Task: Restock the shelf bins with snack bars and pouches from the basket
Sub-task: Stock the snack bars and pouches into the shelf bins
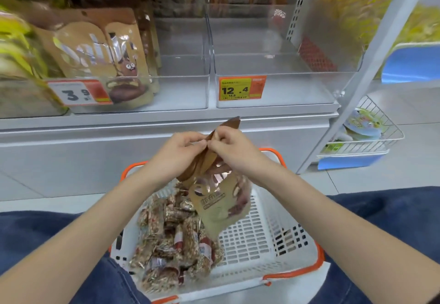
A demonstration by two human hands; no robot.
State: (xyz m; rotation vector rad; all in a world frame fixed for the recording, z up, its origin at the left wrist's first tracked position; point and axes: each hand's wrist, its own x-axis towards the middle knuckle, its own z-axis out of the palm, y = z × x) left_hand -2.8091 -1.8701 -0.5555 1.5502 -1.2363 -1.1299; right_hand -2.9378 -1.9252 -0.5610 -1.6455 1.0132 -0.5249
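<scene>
At frame centre, the left hand and right hand pinch the top edge of a pouch that hangs lengthwise above the basket. Snack bars fill the basket's left. Directly above stands the half-stocked clear bin; the right bin looks empty.

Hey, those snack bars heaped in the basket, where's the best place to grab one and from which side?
Take a snack bar across its middle, coming straight down from above. The bars lie loose in a heap on the left of the basket, long sides up, and the basket walls block a sideways approach. Both the left hand and right hand are busy pinching a pouch.
</scene>
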